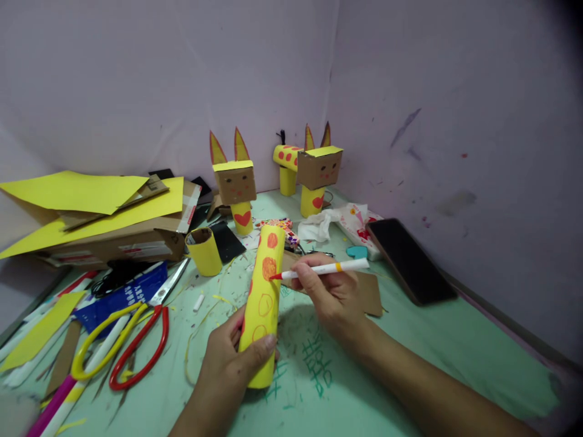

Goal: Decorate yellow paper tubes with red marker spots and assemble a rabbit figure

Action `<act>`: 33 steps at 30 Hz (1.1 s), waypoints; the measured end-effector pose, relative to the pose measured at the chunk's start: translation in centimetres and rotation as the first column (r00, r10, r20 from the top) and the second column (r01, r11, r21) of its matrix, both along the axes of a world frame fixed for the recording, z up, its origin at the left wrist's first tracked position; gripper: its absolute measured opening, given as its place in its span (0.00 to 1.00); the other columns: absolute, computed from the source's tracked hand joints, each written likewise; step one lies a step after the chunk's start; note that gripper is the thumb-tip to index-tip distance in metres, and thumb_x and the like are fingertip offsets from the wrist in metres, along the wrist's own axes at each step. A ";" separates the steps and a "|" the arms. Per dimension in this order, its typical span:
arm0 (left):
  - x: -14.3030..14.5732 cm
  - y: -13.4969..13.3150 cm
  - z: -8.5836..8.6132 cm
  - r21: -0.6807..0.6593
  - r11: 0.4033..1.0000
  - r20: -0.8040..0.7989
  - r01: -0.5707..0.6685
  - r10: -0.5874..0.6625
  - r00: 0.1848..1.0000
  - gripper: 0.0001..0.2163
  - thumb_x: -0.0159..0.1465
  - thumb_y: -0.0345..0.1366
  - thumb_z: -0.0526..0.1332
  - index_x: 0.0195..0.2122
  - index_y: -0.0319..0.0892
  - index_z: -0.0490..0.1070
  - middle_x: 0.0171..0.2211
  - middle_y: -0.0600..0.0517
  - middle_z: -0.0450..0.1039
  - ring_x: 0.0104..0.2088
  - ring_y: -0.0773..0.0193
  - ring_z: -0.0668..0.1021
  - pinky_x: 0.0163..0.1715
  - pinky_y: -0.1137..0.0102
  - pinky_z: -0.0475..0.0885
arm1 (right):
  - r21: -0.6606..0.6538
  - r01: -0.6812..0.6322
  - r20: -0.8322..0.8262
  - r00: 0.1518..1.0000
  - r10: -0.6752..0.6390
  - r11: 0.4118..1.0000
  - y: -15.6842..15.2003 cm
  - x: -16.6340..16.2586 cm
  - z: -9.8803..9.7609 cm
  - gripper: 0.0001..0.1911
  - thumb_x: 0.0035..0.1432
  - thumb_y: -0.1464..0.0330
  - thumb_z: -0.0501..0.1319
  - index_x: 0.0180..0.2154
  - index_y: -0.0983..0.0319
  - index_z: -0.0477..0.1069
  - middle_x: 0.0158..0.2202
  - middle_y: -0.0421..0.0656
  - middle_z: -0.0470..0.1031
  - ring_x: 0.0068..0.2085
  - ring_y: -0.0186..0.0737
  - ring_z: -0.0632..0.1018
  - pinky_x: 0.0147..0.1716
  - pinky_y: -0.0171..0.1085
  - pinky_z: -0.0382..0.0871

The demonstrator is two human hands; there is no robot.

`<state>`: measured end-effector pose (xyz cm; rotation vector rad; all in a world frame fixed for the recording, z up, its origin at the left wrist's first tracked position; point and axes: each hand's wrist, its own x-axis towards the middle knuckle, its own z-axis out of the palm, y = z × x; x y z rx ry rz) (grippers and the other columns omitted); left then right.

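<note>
My left hand (234,361) is wrapped round the lower part of a yellow paper-covered tube (259,303), tilted slightly above the table. Orange-red spots run down the tube: the upper ones are coloured in, while two lower ones are bare outlines. Between the thumb and fingers of my right hand (330,297) is a white felt-tip pen (328,267) with an orange band. Its red tip touches the second spot from the top. Behind the tube stand two cardboard animal heads on yellow tubes, a left one (235,184) and a right one (320,169), with pointed ears and red hearts.
Scissors (136,337) with one yellow and one red handle lie at the left, beside pens and paper strips. A short yellow tube (203,252) stands behind them. Yellow sheets (77,191) rest on a cardboard box (136,240). A phone (410,261) lies near the right wall.
</note>
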<state>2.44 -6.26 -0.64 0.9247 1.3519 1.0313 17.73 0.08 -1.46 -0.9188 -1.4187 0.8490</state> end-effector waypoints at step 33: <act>-0.4 0.2 -0.2 0.010 0.999 0.122 0.037 -0.038 0.992 0.22 0.50 0.42 0.68 0.43 0.37 0.68 0.24 0.53 0.72 0.23 0.67 0.71 0.21 0.75 0.66 | 0.106 -0.073 0.067 0.996 0.066 0.992 -1.0 0.0 1.3 0.08 0.58 0.67 0.57 0.29 0.62 0.71 0.23 0.39 0.73 0.26 0.35 0.75 0.27 0.34 0.70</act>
